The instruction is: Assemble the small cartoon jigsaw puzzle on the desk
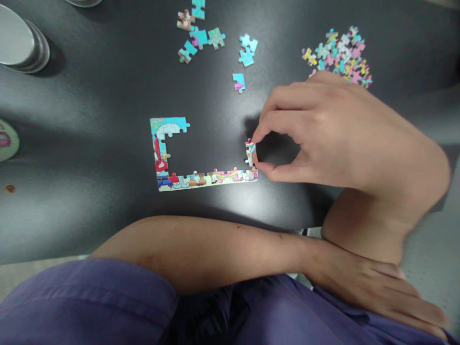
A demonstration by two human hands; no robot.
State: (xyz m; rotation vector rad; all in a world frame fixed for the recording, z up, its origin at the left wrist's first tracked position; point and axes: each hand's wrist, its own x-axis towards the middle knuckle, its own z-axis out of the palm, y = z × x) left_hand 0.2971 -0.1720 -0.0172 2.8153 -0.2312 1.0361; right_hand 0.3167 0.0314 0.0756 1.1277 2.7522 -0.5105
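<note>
A partly joined jigsaw border (208, 179) lies on the dark table, with a left side, a bottom row and a short stretch of the top. At its lower right corner, my right hand (323, 129) pinches a small puzzle piece (251, 153) between thumb and fingers. The piece stands against the end of the bottom row; whether it is locked in, I cannot tell. My left forearm crosses in front of me along the table's edge. My left hand (373, 282) rests flat beyond it at the lower right, fingers stretched out and holding nothing.
Loose blue puzzle pieces (199, 37) lie above the border, with a single blue and pink piece (238, 82) closer in. A heap of mixed pieces (345, 52) sits behind my right hand. Round metal tins (17, 38) stand at the far left.
</note>
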